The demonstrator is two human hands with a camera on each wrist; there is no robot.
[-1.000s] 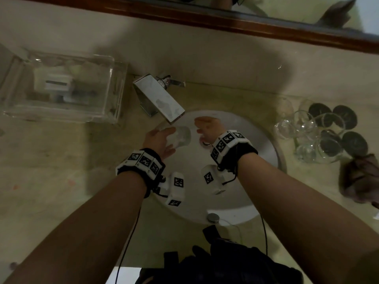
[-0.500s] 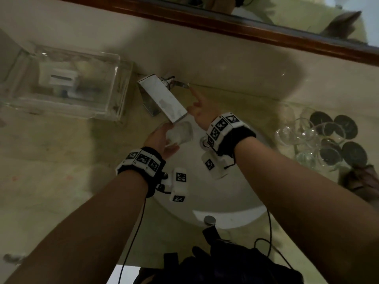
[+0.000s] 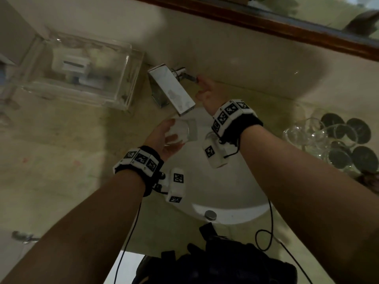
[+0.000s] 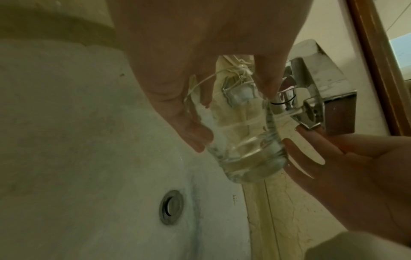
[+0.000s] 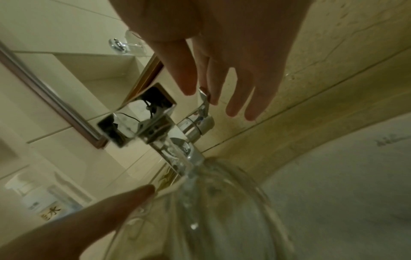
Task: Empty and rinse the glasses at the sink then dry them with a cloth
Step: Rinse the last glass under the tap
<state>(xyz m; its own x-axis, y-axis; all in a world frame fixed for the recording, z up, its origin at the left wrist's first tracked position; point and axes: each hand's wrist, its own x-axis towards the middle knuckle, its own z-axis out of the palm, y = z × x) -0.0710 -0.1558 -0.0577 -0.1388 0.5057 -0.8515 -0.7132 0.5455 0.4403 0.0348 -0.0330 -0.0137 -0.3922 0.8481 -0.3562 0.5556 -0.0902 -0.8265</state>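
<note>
Your left hand (image 3: 162,140) wraps a clear, smooth, straight-walled glass (image 3: 183,130), thumb on one side and fingers (image 4: 191,133) curled round the other, with the thick base pointing away from your palm. The glass sits tilted just below the spout of the tap (image 3: 171,90), a flat, rectangular slab of polished chrome, and over the round white basin of the sink (image 3: 225,193). Water (image 5: 177,158) streams off the spout into the glass, and a shallow pool shows near its base in the left wrist view. Your right hand (image 3: 207,93) is beside the tap, fingers (image 5: 240,91) extended and loosely spread, the fingertips at the thin chrome lever (image 5: 204,98), gripping nothing. To the right of the tap, more clear glasses (image 3: 311,134) crowd among dark round coasters (image 3: 359,130) on the mottled stone counter (image 3: 61,160).
</note>
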